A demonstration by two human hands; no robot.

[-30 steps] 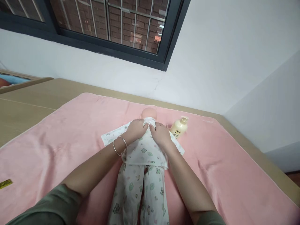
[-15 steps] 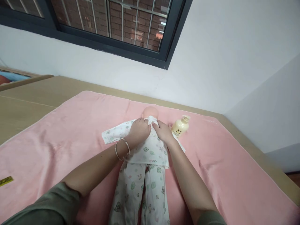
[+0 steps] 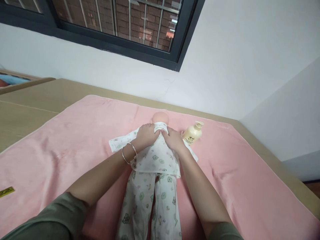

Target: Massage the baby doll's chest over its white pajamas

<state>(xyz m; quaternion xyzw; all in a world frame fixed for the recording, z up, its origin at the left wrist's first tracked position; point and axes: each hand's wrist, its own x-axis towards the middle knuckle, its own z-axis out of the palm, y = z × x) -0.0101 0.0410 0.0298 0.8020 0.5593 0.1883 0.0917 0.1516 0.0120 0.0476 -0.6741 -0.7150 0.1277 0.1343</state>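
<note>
Head view: a doll (image 3: 160, 118) on its back in the middle of a pink blanket (image 3: 75, 140), dressed in a white printed shirt (image 3: 156, 158) and matching trousers (image 3: 150, 206). Left hand (image 3: 146, 135) on the doll's chest, fingers curled onto the shirt collar (image 3: 160, 125), bracelets (image 3: 129, 152) on the wrist. Right hand (image 3: 173, 140) just beside, touching the left at the collar, fingers bent and probably pinching the cloth edge; fingertips partly hidden. A cream pump bottle (image 3: 192, 135) near the right hand, beside the doll's head. Blanket on a tan surface (image 3: 30, 110), below a dark window (image 3: 120, 30).
</note>
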